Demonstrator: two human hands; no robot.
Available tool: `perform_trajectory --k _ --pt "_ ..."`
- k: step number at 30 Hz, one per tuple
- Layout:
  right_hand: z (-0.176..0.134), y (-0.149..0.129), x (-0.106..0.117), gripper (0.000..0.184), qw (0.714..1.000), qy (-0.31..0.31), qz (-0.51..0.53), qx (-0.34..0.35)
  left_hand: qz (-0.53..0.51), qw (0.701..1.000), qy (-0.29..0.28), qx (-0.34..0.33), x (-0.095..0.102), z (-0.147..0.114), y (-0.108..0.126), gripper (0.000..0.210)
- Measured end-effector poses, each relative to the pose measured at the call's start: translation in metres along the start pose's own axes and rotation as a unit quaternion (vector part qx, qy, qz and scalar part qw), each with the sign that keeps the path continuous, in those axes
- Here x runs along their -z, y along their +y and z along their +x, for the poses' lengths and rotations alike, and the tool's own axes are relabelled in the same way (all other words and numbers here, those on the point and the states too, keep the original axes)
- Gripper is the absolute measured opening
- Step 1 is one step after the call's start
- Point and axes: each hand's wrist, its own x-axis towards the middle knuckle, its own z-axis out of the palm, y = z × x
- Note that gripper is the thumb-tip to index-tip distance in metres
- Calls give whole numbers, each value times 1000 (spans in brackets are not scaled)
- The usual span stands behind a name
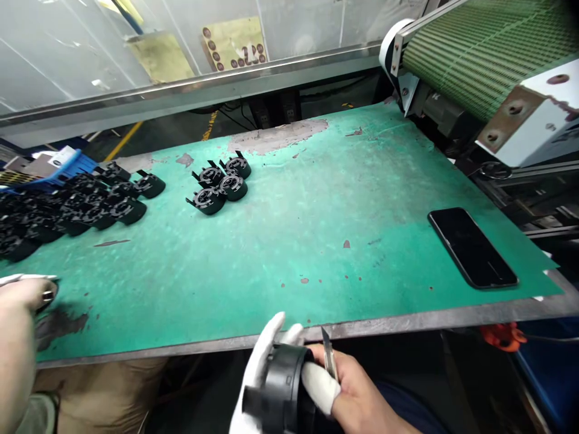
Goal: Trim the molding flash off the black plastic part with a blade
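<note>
At the table's front edge, my left hand (pixel 254 381), in a white glove, is wrapped round a black plastic ring-shaped housing (pixel 284 386), tilted with a tab sticking out on its left. My right hand (pixel 357 386) is closed on a craft knife (pixel 329 355), its blade pointing up. The right thumb, covered in white, presses at the housing's rim. The rest of the knife is hidden in the fingers. Further back on the green table, several similar black housings (pixel 208 200) stand in a small group.
Many more black housings (pixel 129 210) crowd the left, by a blue crate (pixel 75 166). A co-worker's hand (pixel 29 294) is at the left edge. On the green tabletop (pixel 316 223) lies a black phone (pixel 473 247). A green conveyor belt (pixel 493 51) stands at the back right.
</note>
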Motion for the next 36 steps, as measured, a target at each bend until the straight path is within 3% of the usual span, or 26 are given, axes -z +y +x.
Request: perform_trajectory --k 2,5,9,12,13,17,23,27,36 --pt "0 10 -1 37 998 24 10 -62 48 998 -10 -36 -3 -4 1 63" --pt "-4 21 2 47 989 83 1 -123 232 949 17 -211 13 1 -1 73" --pt "-16 26 13 55 989 108 -22 -98 443 814 54 -371 40 18 -5 71" --pt "-22 27 23 61 991 84 -25 -104 576 676 62 -455 40 24 -14 61" --pt "-22 26 25 58 991 74 -38 -108 585 660 73 -466 36 24 -17 58" --pt "-17 24 29 43 991 37 -89 -97 532 695 123 -468 20 23 -28 50" --pt "-9 21 29 36 995 15 -48 -84 516 709 130 -463 24 29 -34 85" --pt "-8 18 30 32 998 6 -43 -48 492 740 116 -443 25 29 -38 78" --pt "-4 19 35 30 994 30 -94 -39 434 790 115 -418 23 29 -46 69"
